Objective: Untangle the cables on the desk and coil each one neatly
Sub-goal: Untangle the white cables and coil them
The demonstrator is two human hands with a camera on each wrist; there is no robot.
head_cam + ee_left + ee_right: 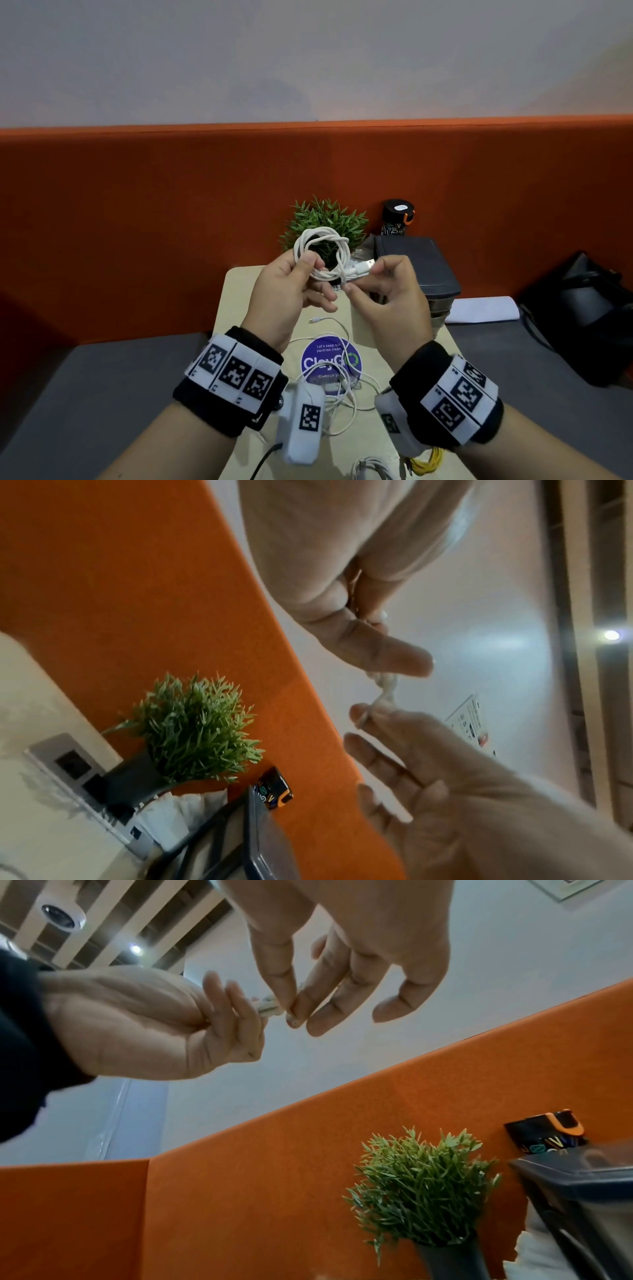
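My left hand [308,274] holds a coil of white braided cable [322,255] in the air above the beige desk [239,301]. My right hand [358,281] pinches the coil's free end just behind its USB plug [364,267]. In the left wrist view the cable [385,685] runs between my left thumb [387,656] and the right fingertips [359,715]. From the right wrist the cable [270,1007] shows between both hands. A thin white cable [342,394] lies tangled on the desk below. A coiled white cable [371,469] and a yellow cable [428,460] lie at the near edge.
A potted green plant [325,222], a black tin [397,216] and a dark drawer box [418,270] stand against the orange partition [137,222]. A black bag [589,315] and white paper [483,308] lie to the right. A black cable [263,459] hangs at the near left.
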